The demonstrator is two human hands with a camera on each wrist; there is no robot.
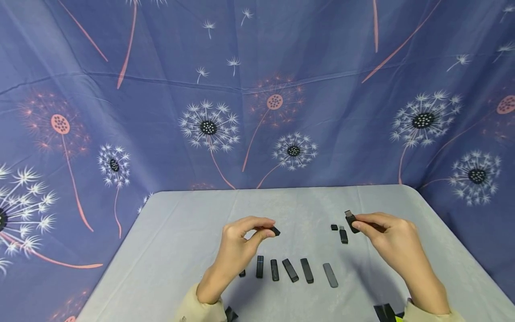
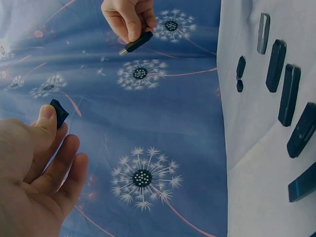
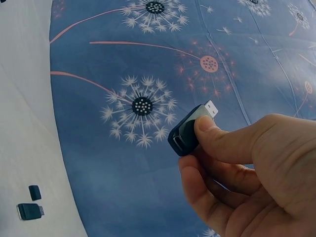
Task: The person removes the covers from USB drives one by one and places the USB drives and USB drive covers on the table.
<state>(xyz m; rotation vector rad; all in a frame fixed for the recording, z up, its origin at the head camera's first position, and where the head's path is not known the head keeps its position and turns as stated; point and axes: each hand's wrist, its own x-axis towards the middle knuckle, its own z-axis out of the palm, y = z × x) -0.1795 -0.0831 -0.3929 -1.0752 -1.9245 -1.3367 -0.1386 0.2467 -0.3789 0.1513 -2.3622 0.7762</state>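
My left hand (image 1: 237, 246) pinches a small black cap (image 1: 275, 231) between thumb and fingertips, above the table. To the right, my right hand (image 1: 396, 243) holds a black USB flash drive (image 1: 352, 222) between thumb and fingers. Its bare metal plug points up and away in the head view. In the right wrist view the flash drive (image 3: 185, 132) shows a shiny flat side under the thumb. Cap and drive are well apart. Just left of the right hand, a second uncapped flash drive (image 1: 344, 236) lies on the table beside its loose cap (image 1: 334, 227).
Several dark flash drives (image 1: 307, 270) lie in a row across the near part of the pale table (image 1: 193, 232), with a grey one (image 1: 330, 275) at the right end. The left forearm partly covers the leftmost drive (image 1: 242, 273). A blue dandelion-print cloth (image 1: 342, 112) hangs behind.
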